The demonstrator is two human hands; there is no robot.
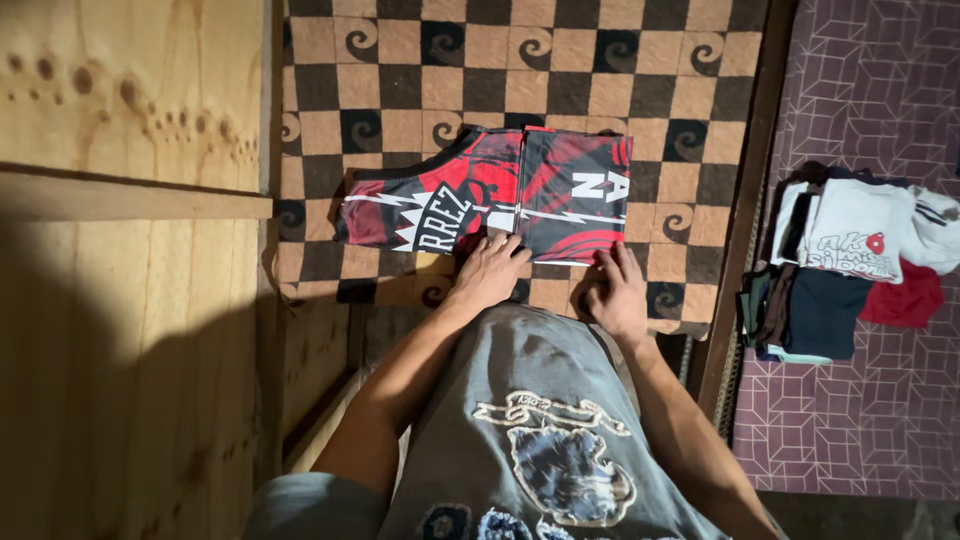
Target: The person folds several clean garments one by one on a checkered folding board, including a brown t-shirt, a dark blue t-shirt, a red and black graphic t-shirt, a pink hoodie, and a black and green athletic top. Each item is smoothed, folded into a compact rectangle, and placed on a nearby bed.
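Closest to us hangs the front of our grey printed shirt [545, 440], and both forearms run out from under it toward the work. Our left hand [489, 272] lies palm down with the fingers spread and flat, their tips pressing the near edge of a folded red and black jersey [490, 195]; nothing is pinched there, the hand only rests on the cloth. Our right hand [617, 292] sits just to the right of it, fingers loosely curled and slightly apart, the fingertips touching the near right corner of the same jersey; we cannot tell whether they nip the hem or merely press it.

The jersey lies directly beyond both hands, folded into a rough rectangle, white lettering and a zigzag stripe on its left half, the right half lapped over it. It rests on a checkered mat [690, 90] of tan and dark squares with spiral marks, which stretches away from our fingertips and out to both sides.

Left of the left hand, well apart, stands a pale plywood panel [130, 300] with a horizontal batten across it. Right of the right hand, past a dark wooden strip, a maroon patterned floor covering [870, 60] bears a pile of folded clothes [850, 260]: white pieces on top, dark ones and a red one beneath.
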